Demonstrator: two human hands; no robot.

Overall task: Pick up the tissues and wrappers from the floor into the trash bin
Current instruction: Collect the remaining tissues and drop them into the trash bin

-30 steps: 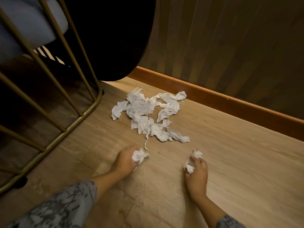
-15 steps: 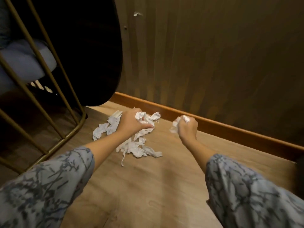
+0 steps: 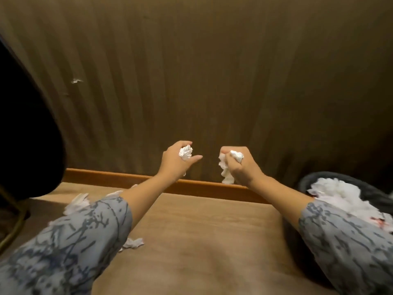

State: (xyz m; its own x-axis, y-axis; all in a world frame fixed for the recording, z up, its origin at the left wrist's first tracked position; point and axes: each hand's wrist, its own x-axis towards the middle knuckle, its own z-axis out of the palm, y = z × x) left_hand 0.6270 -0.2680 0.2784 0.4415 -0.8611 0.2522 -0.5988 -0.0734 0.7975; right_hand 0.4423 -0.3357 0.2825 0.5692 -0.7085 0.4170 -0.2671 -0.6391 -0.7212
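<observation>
Tissues: white, crumpled | left hand (image 3: 177, 159) grips wad (image 3: 185, 153) | right hand (image 3: 238, 167) clutches wad (image 3: 226, 170)

The left sleeve (image 3: 63, 241) hides most of the floor tissues (image 3: 77, 203); only scraps show at its ten o'clock edge and by its four o'clock side. The bin (image 3: 331, 179) is cut off by the right edge, its near rim behind the right sleeve (image 3: 348, 248). Both sleeves are blurred. A dark shape (image 3: 25, 135) at nine o'clock is unreadable.
</observation>
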